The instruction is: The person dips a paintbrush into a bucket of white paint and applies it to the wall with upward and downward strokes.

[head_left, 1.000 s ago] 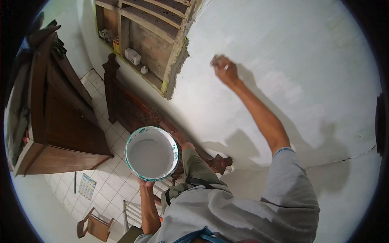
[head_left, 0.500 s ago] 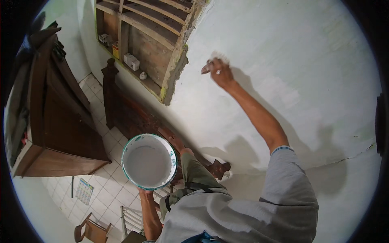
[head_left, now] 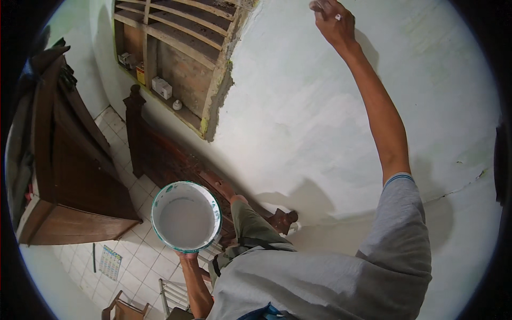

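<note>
My left hand (head_left: 187, 256) supports a round white bucket with a green-marked rim (head_left: 218, 213) from its near side. Its fingers are mostly hidden under the bucket. Inside lies a pale grey-white liquid (head_left: 186, 224). My right hand (head_left: 337, 22) is raised against the pale green-and-white wall (head_left: 298, 122), closed, with a white blob on a finger. Whatever it grips, close to the wall at the top edge, I cannot make out. Cloudy white patches cover the wall below that hand.
Left of the wall patch is a wooden-framed recess (head_left: 184, 64) with small boxes and a white bottle (head_left: 177, 105). A carved dark wooden bench (head_left: 154, 144) runs below it. A brown cabinet (head_left: 80, 181) stands at left, a chair (head_left: 128, 309) at lower left.
My right hand has moved up and to the right along the wall. The bucket, with my left hand, has shifted slightly left in view, as has the whole scene.
</note>
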Demonstrator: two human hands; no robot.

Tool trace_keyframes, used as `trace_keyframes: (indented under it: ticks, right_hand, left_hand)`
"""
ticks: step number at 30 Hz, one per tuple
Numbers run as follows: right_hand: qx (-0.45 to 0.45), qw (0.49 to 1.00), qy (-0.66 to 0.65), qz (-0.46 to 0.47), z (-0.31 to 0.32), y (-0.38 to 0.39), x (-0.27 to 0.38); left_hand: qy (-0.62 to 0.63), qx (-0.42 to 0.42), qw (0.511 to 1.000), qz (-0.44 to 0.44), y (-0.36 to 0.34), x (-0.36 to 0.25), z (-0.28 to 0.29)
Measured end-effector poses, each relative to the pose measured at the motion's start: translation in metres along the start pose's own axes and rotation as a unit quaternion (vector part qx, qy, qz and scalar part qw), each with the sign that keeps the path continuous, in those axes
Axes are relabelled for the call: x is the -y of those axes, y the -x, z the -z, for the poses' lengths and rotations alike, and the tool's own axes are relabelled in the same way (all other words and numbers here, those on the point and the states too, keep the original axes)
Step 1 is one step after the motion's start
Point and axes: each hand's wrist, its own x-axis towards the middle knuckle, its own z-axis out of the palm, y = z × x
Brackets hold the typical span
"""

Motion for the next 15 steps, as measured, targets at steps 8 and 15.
trace_keyframes:
  ticks: [8, 15]
  right_hand:
    - [0.263, 0.922, -0.091, -0.267, 0.002, 0.180, 0.107]
    - [0.294, 0.884, -0.196, -0.306, -0.005, 0.241, 0.135]
  left_hand:
    - [0.001, -0.002, 1.000, 0.007, 0.001, -0.003, 0.005]
    - [-0.009, -0.006, 1.000, 0.016, 0.005, -0.007, 0.002]
